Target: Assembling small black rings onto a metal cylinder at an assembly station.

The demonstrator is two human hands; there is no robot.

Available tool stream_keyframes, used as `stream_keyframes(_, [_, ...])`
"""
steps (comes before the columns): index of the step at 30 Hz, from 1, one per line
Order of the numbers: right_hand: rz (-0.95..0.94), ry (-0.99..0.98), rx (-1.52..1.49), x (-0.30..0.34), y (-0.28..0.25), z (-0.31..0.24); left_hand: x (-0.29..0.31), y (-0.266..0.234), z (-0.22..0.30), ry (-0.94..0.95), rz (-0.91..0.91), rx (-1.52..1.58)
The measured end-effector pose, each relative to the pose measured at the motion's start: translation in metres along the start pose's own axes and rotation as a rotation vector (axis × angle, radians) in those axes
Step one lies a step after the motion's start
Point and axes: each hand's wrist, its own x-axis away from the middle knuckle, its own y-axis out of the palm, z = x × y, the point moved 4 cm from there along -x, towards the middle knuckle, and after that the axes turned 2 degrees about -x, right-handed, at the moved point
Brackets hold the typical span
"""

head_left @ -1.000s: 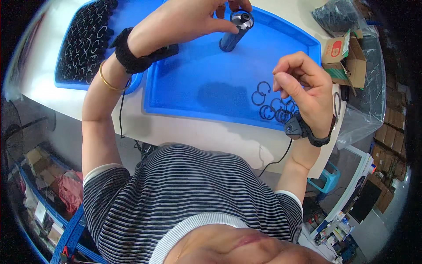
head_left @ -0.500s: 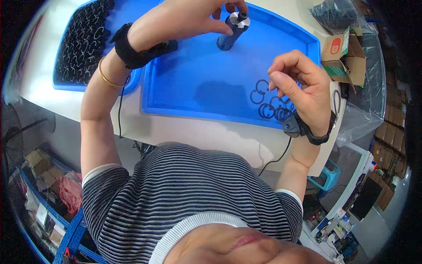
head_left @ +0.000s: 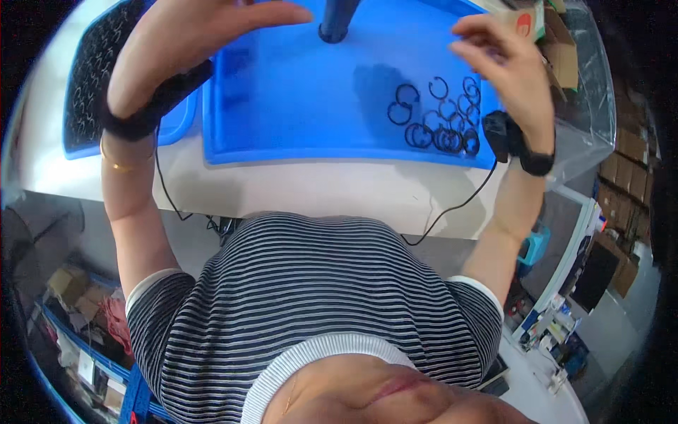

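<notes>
My left hand [head_left: 180, 46] is over the left side of the blue tray [head_left: 296, 154], its thumb stretched toward a dark cylinder. Its other fingers are largely cut off by the upper edge; it looks open and touches nothing I can see. The dark cylinder [head_left: 337, 20] stands in the tray, its top out of view, apart from both hands. Above the tray's right side, my right hand [head_left: 505, 60] has bent fingers, with a gap between thumb and forefinger and nothing visible in it. Several thin black split rings [head_left: 438, 134] lie loose in the tray beside that hand.
Many black rings fill a second blue tray [head_left: 74, 145] at the left. An open cardboard box [head_left: 561, 53] stands at the right, by clear plastic sheeting [head_left: 590, 106]. Cables [head_left: 452, 210] run from both wrist straps over the pale table edge [head_left: 318, 184].
My left hand has come off the cylinder and moved left. My right hand has shifted up and right. The view has moved, so the cylinder's top is now out of frame.
</notes>
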Motion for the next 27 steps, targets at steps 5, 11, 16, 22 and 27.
stream_keyframes(5, [-0.411,0.155,0.271,0.019,0.051,0.014,0.017,0.003,0.000,-0.059,-0.027,-0.017])
stream_keyframes(11, [-0.459,-0.024,0.432,0.025,0.074,0.006,0.025,0.010,0.021,-0.119,-0.091,-0.016])
stream_keyframes(16, [-0.416,0.023,0.350,0.032,0.076,0.010,0.025,0.014,0.032,-0.113,-0.167,0.016])
stream_keyframes(22, [-0.517,0.099,0.322,0.025,0.076,0.018,0.029,0.009,0.056,-0.054,-0.145,0.023])
stream_keyframes(27, [-0.493,0.103,0.254,0.026,0.072,0.016,0.034,0.032,0.035,0.076,-0.070,0.074])
